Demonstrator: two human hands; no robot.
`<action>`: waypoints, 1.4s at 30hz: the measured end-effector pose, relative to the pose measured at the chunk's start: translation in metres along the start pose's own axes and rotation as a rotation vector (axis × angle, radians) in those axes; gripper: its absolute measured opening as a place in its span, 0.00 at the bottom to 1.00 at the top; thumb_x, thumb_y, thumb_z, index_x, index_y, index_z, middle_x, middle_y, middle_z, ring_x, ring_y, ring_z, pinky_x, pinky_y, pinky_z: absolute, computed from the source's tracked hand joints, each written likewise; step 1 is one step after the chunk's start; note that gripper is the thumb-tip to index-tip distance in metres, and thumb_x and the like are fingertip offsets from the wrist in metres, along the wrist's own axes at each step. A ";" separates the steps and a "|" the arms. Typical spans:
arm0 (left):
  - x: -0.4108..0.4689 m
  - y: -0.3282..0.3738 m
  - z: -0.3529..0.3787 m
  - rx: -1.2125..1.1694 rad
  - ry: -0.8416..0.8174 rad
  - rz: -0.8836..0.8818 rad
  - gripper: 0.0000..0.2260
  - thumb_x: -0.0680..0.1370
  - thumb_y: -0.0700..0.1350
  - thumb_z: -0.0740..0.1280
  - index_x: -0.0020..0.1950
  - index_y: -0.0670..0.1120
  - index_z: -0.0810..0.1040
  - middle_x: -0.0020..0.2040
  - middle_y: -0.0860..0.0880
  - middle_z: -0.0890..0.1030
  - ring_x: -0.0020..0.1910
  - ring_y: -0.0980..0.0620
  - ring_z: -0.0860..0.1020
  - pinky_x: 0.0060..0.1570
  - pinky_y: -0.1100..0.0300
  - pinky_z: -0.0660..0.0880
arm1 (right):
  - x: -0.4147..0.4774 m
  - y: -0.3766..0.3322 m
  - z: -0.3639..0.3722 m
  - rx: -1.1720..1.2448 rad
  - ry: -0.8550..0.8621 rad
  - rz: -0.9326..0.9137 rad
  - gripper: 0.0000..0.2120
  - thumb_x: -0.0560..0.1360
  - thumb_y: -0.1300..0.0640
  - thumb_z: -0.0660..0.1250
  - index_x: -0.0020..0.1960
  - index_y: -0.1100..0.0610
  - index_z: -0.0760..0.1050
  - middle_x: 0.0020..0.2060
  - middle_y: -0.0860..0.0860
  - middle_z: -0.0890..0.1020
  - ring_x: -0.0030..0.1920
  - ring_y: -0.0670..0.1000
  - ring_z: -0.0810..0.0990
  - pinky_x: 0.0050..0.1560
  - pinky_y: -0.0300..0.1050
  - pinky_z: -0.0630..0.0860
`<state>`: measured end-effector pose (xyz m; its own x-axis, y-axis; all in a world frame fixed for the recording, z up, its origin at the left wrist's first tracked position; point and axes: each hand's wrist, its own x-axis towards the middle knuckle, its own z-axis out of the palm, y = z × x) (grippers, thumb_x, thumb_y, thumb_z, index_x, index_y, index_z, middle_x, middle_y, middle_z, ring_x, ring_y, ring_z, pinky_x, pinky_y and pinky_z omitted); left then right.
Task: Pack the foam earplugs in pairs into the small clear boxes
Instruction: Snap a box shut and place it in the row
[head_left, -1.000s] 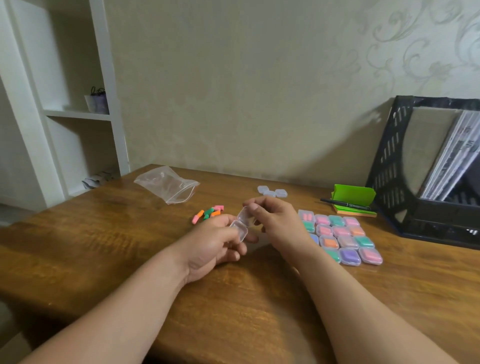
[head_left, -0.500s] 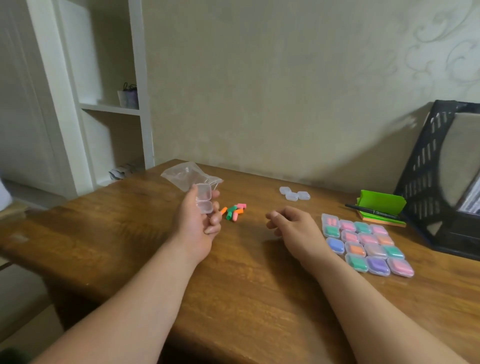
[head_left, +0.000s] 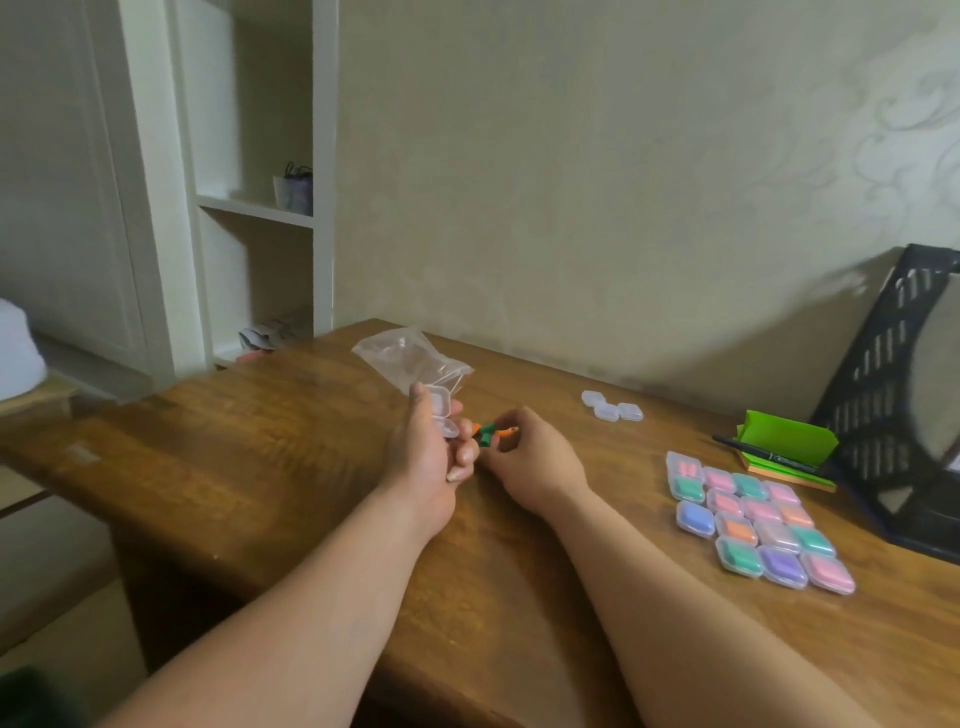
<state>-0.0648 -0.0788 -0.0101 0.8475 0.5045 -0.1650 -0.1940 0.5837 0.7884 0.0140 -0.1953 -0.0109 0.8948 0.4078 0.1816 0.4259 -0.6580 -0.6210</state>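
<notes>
Clear plastic, an open small box (head_left: 440, 413) sits mid-frame in the left hand (head_left: 426, 457), grip curled round it; the right hand (head_left: 535, 460) half-hides the loose earplugs (head_left: 491, 433), its grip unreadable.

The left hand (head_left: 423, 457) is gripping a small box (head_left: 439, 406); the right hand (head_left: 535, 460) is curling its fingers downward alongside.

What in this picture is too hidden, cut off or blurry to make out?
Head view only.
Loose earplugs: the left hand, holding a clear box, and the right hand cover part of the pile, so no count.
Right hand's fingers: curled away from the camera; whether they pinch an earplug is hidden.
Black file rack: cut off by the right edge.
Pot on the shelf: too small and blurred to identify.
</notes>
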 end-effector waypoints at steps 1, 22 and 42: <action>0.000 0.000 0.001 -0.011 0.005 -0.004 0.25 0.88 0.64 0.56 0.61 0.42 0.77 0.32 0.49 0.75 0.25 0.54 0.68 0.21 0.62 0.59 | 0.001 0.001 0.002 -0.023 0.026 0.002 0.18 0.78 0.44 0.75 0.65 0.45 0.75 0.51 0.43 0.82 0.47 0.44 0.81 0.40 0.42 0.75; -0.004 0.002 0.002 0.000 0.004 -0.034 0.22 0.88 0.60 0.60 0.63 0.43 0.81 0.40 0.46 0.78 0.30 0.54 0.72 0.29 0.62 0.66 | 0.004 0.001 0.004 -0.091 0.154 0.029 0.02 0.83 0.52 0.68 0.54 0.49 0.78 0.44 0.45 0.79 0.41 0.46 0.77 0.36 0.43 0.72; -0.015 -0.001 0.006 0.278 -0.012 0.005 0.24 0.89 0.61 0.55 0.53 0.47 0.85 0.32 0.51 0.83 0.33 0.52 0.77 0.30 0.59 0.69 | -0.029 -0.030 -0.022 -0.010 0.086 -0.434 0.09 0.78 0.58 0.72 0.51 0.44 0.86 0.43 0.39 0.83 0.44 0.39 0.80 0.42 0.39 0.77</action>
<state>-0.0738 -0.0909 -0.0051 0.8528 0.4987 -0.1551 -0.0568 0.3837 0.9217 -0.0216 -0.2012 0.0196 0.6408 0.5938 0.4865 0.7653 -0.4442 -0.4659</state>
